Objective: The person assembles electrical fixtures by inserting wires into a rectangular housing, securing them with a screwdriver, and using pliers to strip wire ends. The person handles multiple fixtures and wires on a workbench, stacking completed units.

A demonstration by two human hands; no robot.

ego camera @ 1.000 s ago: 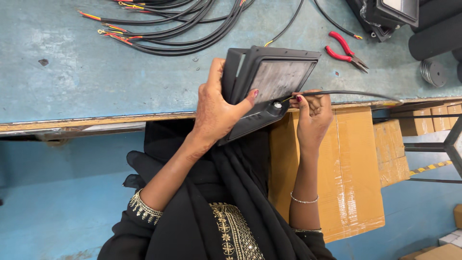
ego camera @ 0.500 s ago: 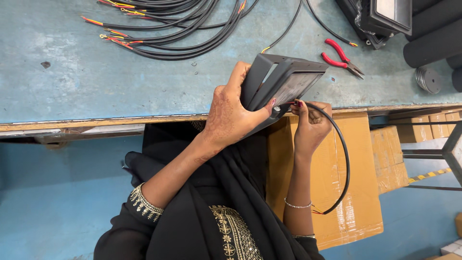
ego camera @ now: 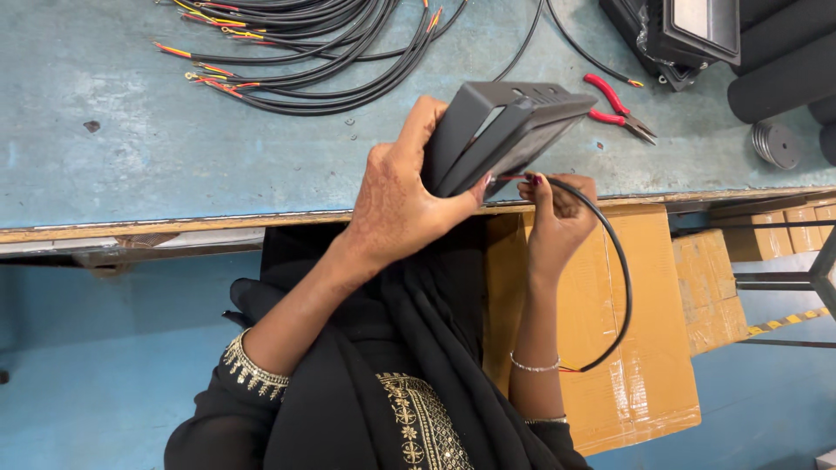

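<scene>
My left hand (ego camera: 402, 202) grips a dark grey lamp housing (ego camera: 505, 126) by its back and holds it tilted over the front edge of the blue workbench (ego camera: 174, 157). My right hand (ego camera: 557, 213) is just under the housing, fingers pinched on the end of a black cable (ego camera: 620, 287). The cable loops down past my right wrist, with coloured wire ends showing near my bracelet.
A bundle of black cables (ego camera: 313, 52) with red and yellow ends lies at the back of the bench. Red-handled pliers (ego camera: 620, 109) lie right of the housing. Another lamp housing (ego camera: 675, 35), black rolls (ego camera: 779, 74) and a metal disc (ego camera: 775, 144) sit far right. Cardboard boxes (ego camera: 610, 348) stand below.
The housing has been turned from face-up to edge-on and shifted right. The black cable, earlier stretched sideways, now hangs in a loop below my right hand.
</scene>
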